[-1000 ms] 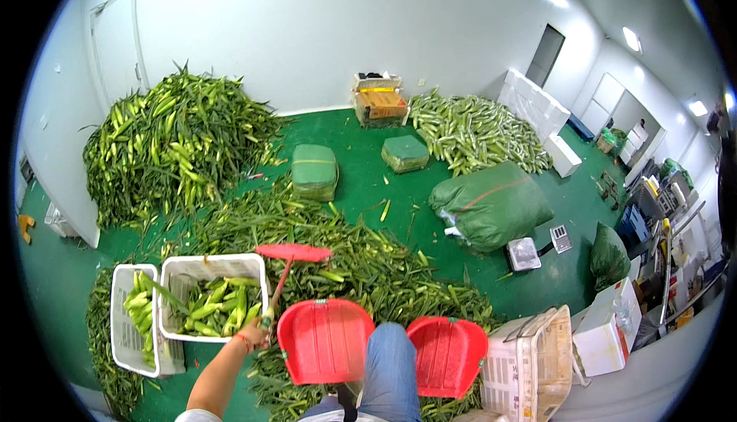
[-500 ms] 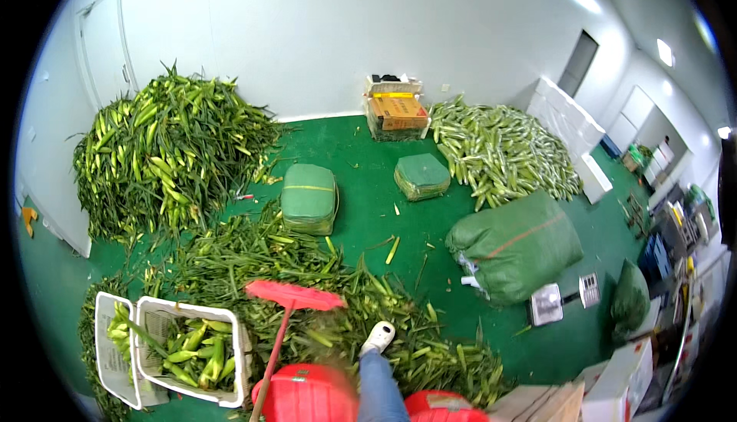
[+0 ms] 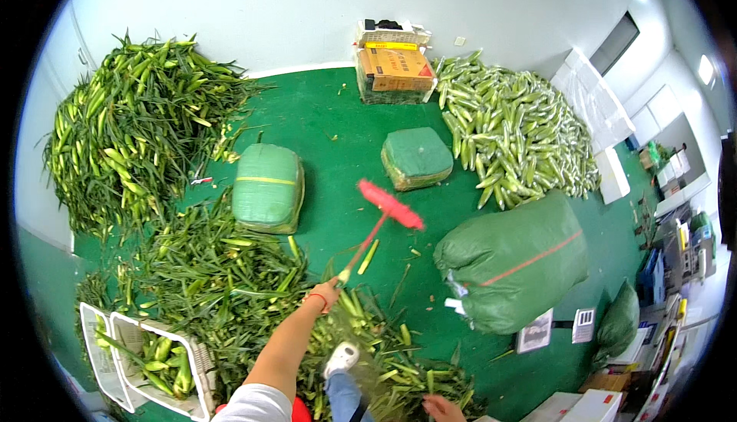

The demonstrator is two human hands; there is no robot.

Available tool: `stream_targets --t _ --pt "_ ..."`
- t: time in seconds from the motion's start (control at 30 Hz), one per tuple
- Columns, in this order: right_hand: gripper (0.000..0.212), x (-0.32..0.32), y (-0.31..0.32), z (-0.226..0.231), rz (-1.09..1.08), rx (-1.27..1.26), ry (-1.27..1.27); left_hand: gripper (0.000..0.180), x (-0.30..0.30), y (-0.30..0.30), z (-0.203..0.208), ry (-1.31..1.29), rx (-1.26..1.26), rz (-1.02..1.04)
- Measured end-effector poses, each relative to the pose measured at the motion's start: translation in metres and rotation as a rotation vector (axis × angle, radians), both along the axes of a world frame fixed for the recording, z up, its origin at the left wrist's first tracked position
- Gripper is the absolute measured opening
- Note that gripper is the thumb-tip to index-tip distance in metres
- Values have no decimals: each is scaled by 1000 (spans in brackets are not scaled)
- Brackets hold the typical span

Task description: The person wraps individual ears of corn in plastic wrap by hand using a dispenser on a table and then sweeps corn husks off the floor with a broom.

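My left hand [image 3: 326, 293], with a red band at its wrist, is closed around the handle end of a broom [image 3: 390, 205]. The red broom head is held out ahead, over the green floor between two green bales. Below the hand spreads a layer of stripped corn husks [image 3: 223, 268]. At the lower edge, only part of my right hand [image 3: 444, 408] shows; its fingers look loosely apart, and I see nothing in them. My foot in a white clog [image 3: 342, 357] stands among the husks.
A tall heap of unhusked corn [image 3: 138, 130] lies left; wrapped corn [image 3: 522, 130] is piled at the back right. Green bales [image 3: 267, 191] [image 3: 417, 159], a big green sack [image 3: 514, 261], stacked boxes [image 3: 395, 69] and white crates [image 3: 165, 337] stand around. A red stool [image 3: 301, 410] is partly hidden.
The broom was leaning near the red stools; now my left hand grips it, and its head is farther forward and right. Both hands have come into view. The view has shifted.
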State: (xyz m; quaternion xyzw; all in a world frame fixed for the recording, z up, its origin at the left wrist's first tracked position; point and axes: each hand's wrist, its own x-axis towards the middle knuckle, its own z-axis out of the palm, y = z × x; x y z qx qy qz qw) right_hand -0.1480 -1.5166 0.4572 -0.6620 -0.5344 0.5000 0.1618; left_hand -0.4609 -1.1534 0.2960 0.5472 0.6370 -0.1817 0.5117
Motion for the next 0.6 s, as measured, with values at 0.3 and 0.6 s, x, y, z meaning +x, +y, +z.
stream_targets --t 0.3,0.6 --pt "53 62 -88 -64 -1251 -745 467 60 -188 -150 207 321 -353 -47" --pt "55 66 59 -93 -1066 -722 586 52 -203 -161 296 -371 -397 875"
